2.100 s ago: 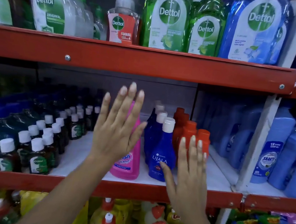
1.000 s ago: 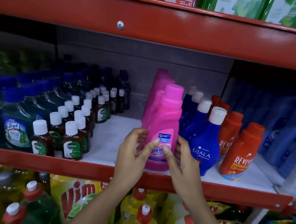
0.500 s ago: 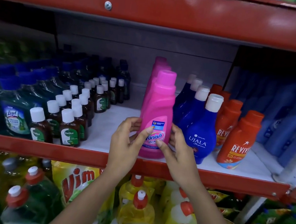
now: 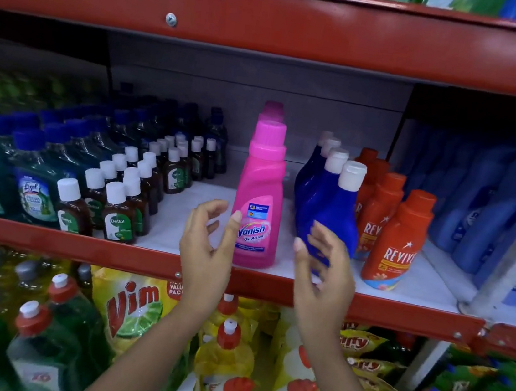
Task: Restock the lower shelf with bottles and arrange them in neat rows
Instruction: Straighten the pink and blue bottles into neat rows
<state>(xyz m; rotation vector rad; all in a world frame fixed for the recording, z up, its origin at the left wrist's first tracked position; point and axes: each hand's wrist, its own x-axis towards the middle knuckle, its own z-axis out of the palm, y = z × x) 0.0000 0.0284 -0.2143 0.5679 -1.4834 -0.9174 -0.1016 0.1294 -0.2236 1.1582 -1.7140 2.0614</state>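
A pink Vanish bottle point(image 4: 260, 202) stands upright at the front of the white shelf point(image 4: 176, 230), heading a row of pink bottles behind it. My left hand point(image 4: 207, 244) hovers just left of it, fingers spread, thumb tip near the label. My right hand point(image 4: 322, 269) is open to the right of the pink bottle, in front of the blue Ujala bottles point(image 4: 331, 205), holding nothing. Orange Revive bottles point(image 4: 396, 240) line up right of the blue ones.
Small brown Dettol bottles point(image 4: 120, 210) and green Lizol bottles point(image 4: 35, 185) fill the shelf's left. A red shelf beam point(image 4: 272, 23) runs overhead. Light blue bottles point(image 4: 485, 205) stand past a post at right. Yellow and green dish-liquid bottles and a Vim pouch point(image 4: 130, 306) sit below.
Both hands held the front pink bottle half a second ago; now they have let go and drawn apart, left and right. The bottle stays upright on the shelf.
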